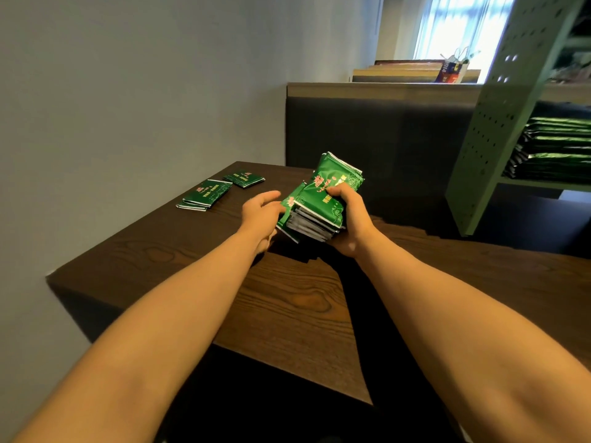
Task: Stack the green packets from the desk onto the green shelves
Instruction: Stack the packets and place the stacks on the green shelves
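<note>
Above the wooden desk [287, 298], the right hand [347, 219] is gripping a skewed bundle of green packets [315, 203] while the left hand [259, 215], fingers loosely extended, is steadying its side, and the misaligned lower packets are probably threatening to slide out.

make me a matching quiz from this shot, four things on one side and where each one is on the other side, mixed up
Things
1. thick bundle of packets
2. two small piles of packets
3. stacked packets
4. paper bag

Places
A. on the green shelves
B. on the far ledge by the window
C. gripped by the right hand, with the left hand flat against its side
D. lying flat on the desk near the wall

Pairs: 1-C, 2-D, 3-A, 4-B
</note>
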A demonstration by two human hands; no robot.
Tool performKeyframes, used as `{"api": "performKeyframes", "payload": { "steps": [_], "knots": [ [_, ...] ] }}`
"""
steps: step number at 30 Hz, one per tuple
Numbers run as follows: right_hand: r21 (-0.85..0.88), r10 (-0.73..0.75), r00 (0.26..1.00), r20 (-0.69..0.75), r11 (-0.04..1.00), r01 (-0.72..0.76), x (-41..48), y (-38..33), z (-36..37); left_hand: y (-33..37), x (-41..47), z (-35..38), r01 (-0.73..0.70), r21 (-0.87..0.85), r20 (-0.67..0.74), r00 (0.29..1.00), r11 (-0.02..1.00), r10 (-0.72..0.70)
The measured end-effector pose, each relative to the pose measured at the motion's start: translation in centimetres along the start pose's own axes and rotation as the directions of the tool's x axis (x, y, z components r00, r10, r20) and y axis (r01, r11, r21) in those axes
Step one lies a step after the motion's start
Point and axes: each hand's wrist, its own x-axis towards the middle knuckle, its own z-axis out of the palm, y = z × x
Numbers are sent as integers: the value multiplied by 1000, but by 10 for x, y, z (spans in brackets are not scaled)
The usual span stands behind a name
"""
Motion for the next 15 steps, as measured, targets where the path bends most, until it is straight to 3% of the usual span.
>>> {"api": "performKeyframes", "payload": {
  "steps": [7, 11, 15],
  "knots": [
    [52, -8, 999, 40, 999, 6, -38, -4, 17, 15, -38, 0, 174, -110, 87, 982, 979, -165],
    [93, -1, 999, 52, 996, -4, -53, -4, 18, 23, -62, 2, 207, -210, 155, 972, 956, -176],
    [49, -8, 999, 49, 999, 5, -71, -5, 16, 31, -79, -3, 165, -23, 154, 975, 986, -159]
  ]
}}
